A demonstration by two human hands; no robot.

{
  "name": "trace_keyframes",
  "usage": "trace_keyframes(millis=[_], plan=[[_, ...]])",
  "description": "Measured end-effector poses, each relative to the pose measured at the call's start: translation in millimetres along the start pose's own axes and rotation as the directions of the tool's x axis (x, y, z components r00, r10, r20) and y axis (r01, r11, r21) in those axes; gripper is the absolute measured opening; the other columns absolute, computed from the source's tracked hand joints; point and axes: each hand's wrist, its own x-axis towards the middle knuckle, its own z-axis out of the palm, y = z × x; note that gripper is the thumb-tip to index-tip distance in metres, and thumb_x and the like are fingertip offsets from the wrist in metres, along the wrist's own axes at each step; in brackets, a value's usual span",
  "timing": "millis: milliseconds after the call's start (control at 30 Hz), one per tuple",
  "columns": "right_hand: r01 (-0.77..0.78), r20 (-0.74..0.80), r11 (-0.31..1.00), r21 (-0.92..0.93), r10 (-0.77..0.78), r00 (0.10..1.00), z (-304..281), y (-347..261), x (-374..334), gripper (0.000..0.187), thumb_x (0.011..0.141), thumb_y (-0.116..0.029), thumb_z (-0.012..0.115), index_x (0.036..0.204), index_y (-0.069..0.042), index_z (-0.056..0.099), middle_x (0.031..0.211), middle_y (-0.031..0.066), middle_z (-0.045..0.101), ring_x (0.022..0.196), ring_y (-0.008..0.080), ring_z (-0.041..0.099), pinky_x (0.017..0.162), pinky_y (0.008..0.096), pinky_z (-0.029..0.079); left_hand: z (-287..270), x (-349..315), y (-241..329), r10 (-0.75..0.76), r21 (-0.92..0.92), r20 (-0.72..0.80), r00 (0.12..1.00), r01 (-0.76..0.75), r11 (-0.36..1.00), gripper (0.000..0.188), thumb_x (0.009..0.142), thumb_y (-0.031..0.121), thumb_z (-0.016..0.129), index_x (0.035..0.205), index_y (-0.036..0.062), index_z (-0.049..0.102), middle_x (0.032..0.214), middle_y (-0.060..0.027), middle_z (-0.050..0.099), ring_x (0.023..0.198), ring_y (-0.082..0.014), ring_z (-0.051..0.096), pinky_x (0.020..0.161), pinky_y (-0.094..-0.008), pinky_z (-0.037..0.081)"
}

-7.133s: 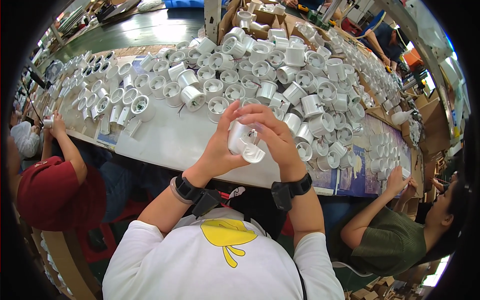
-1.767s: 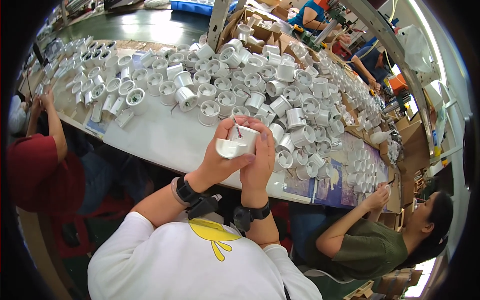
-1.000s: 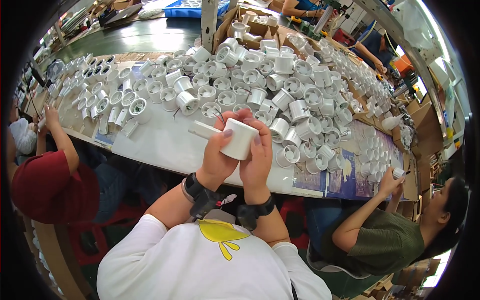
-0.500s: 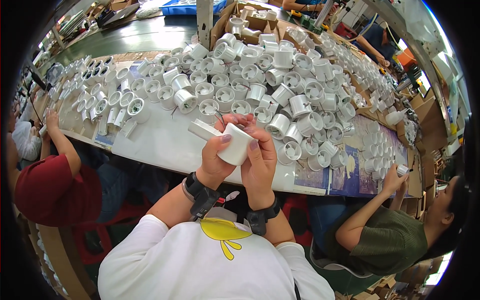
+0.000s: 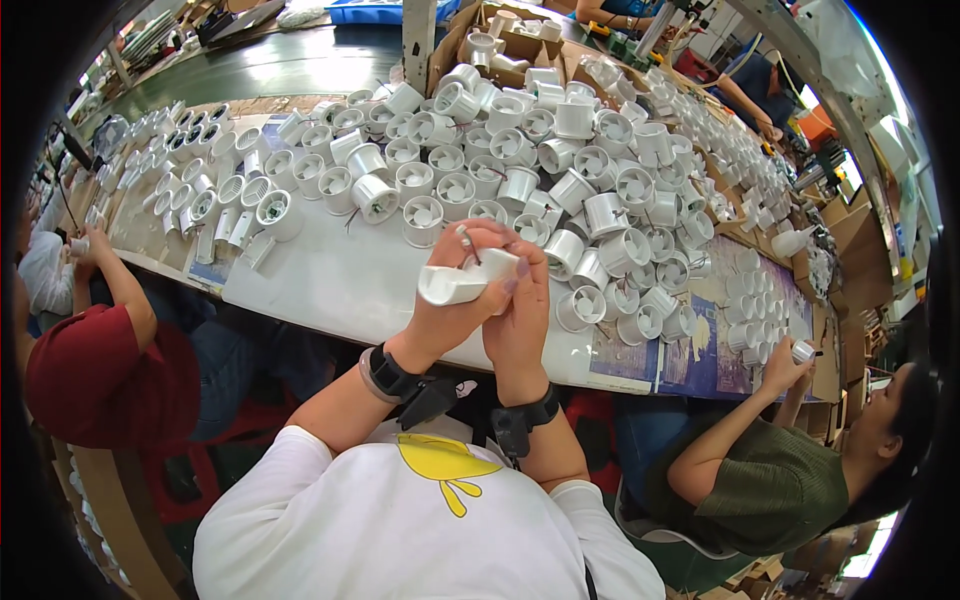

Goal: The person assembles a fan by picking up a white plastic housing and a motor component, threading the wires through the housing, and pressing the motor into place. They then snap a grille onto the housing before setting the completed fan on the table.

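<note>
Currently, both forearms rise from the lower edge and converge, bringing the hands together in front of the torso. Left hand: fingers curled toward the far side, thumb extended rightward along the near side; it grasps a white plastic housing. Right hand: fingers bent around the housing's right end, also gripping; exact fingertip contact is partly hidden. The housing is held in front of the white tabletop, rounded end toward the left, with thin wires at its upper side. Black wrist devices are strapped to both wrists. Beyond the hands lies a heap of white cylindrical fan units.
</note>
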Motion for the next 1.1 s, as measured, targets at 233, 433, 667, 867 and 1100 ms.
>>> trace_keyframes(millis=[233,433,667,867,1100], plan=[[-0.147,-0.005,0.906,0.397,0.162,0.987,7,-13,2,0.018,0.100,-0.021,0.049,0.114,-0.009,0.048,0.119,0.0079,0.055,0.113,0.0198,0.054,0.098,0.0368,0.046,-1,3,4,0.057,-0.062,0.127,0.990,-0.049,0.997,0.076,0.063,0.029,0.090,0.122,0.0098,0.046,0.140,-0.0168,0.042,0.134,-0.0321,0.036,0.106,-0.0429,0.036],[-0.154,0.073,0.965,0.213,0.142,0.987,-1,-9,2,0.019,0.099,-0.026,0.050,0.108,-0.010,0.049,0.115,0.0066,0.055,0.109,0.0201,0.056,0.094,0.0353,0.049,-12,5,-7,0.139,0.143,0.271,0.952,-0.182,0.973,0.090,0.061,0.036,0.090,0.129,0.0105,0.038,0.148,-0.0200,0.029,0.136,-0.0322,0.033,0.109,-0.0425,0.031],[-0.057,0.119,0.981,0.184,0.035,0.992,-8,-4,5,0.017,0.097,-0.025,0.051,0.101,-0.009,0.051,0.115,0.0057,0.055,0.111,0.0188,0.055,0.093,0.0337,0.049,-6,1,-6,0.187,0.126,0.289,0.939,-0.231,0.965,0.088,0.061,0.029,0.091,0.129,0.0106,0.038,0.146,-0.0195,0.034,0.136,-0.0319,0.033,0.108,-0.0421,0.033],[-0.037,0.094,0.997,0.072,0.031,0.995,-15,-14,8,0.041,0.091,-0.033,0.056,0.123,-0.008,0.050,0.125,0.0091,0.053,0.120,0.0221,0.051,0.101,0.0372,0.043,0,2,-4,0.034,-0.017,0.186,0.982,-0.031,0.999,0.083,0.063,0.025,0.090,0.127,0.0089,0.040,0.141,-0.0177,0.040,0.129,-0.0281,0.043,0.104,-0.0383,0.039],[0.107,0.297,0.976,-0.189,-0.047,0.954,-11,-26,13,0.067,0.077,-0.036,0.066,0.133,-0.006,0.046,0.131,0.0111,0.051,0.129,0.0237,0.044,0.110,0.0399,0.034,-11,10,23,0.053,0.384,0.228,0.972,-0.139,0.913,0.079,0.064,0.021,0.090,0.127,0.0081,0.043,0.131,-0.0124,0.050,0.120,-0.0241,0.050,0.098,-0.0376,0.043]])
